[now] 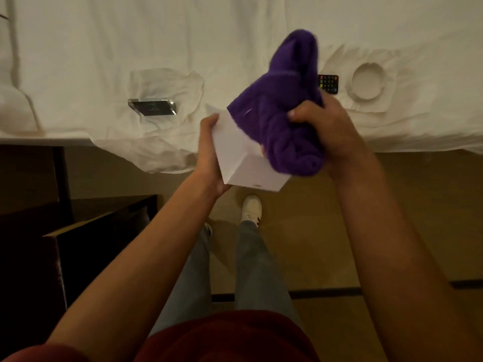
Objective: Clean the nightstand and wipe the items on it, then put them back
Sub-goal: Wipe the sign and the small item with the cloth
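My left hand [209,150] grips a white box [244,163] by its left side, holding it in the air over the floor by the bed's edge. My right hand [322,126] clutches a bunched purple cloth [285,100] that presses on the box's top right. On the white bed sheet lie a clear acrylic block with a dark face [153,107], a black remote with coloured buttons [328,83], partly hidden behind the cloth, and a round white dish [368,82].
The white bed [104,48] fills the upper half of the view. The dark wooden nightstand [86,239] stands at lower left, beside my legs. Tan floor [326,231] stretches under the hands, with a dark strip across it lower down.
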Available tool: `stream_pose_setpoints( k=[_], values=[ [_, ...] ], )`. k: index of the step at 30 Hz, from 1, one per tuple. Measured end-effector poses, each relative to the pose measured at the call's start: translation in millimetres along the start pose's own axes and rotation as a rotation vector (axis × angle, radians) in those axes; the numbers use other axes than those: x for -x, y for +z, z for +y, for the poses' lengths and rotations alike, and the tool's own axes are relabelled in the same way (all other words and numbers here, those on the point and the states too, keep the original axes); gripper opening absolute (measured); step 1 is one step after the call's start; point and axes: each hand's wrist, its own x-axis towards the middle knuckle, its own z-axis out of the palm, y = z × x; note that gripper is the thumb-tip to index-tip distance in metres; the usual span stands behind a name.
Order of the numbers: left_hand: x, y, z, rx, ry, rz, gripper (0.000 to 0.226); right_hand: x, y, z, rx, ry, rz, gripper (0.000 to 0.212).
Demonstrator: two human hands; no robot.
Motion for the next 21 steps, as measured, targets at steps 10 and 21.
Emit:
stream_pose_setpoints(
  k=[10, 21],
  values=[
    [-14, 8, 4, 0.105, 0.085, 0.152, 0.032, 15, -12, 1, 0.271, -0.179, 0.608, 0.032],
    [-19, 29, 15, 0.409, 0.184, 0.221, 0.035, 6, 5, 20, 0.335, -0.091, 0.599, 0.04]
  ],
)
